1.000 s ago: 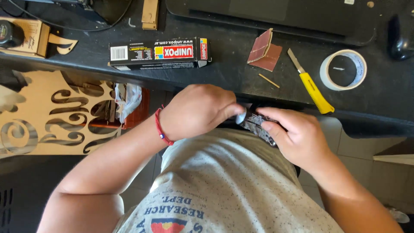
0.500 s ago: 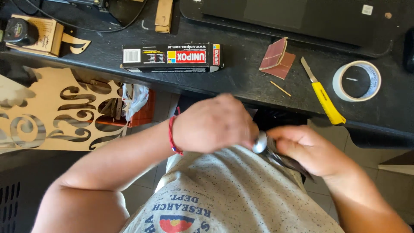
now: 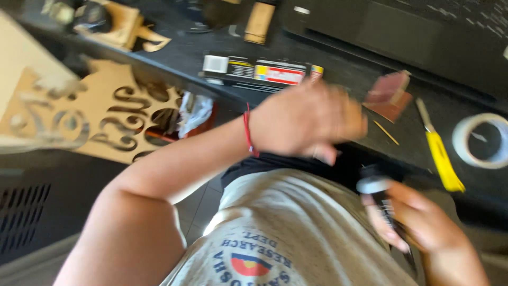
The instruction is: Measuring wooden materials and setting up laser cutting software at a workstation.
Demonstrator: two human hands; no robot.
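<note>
The right hand (image 3: 418, 222) grips a dark tube with a pale cap (image 3: 377, 191). Beyond it, the blurred left hand (image 3: 307, 119), loosely curled and holding nothing visible, hovers near a long glue box (image 3: 264, 71).

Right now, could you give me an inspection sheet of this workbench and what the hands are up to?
Surface: dark bench, crowded along its edge.
Job's things: a small dark tube with a pale end, held in the right hand.
Clutter: long glue box, sanding block, thin stick, yellow knife, tape roll, wooden block.
Hands: left hand blurred, raised above the bench edge, holding nothing that shows; red string on its wrist.
Cables: nothing seen clearly.
Surroundings: cut-out wooden panel at the left, crumpled plastic behind it, tiled floor below.
</note>
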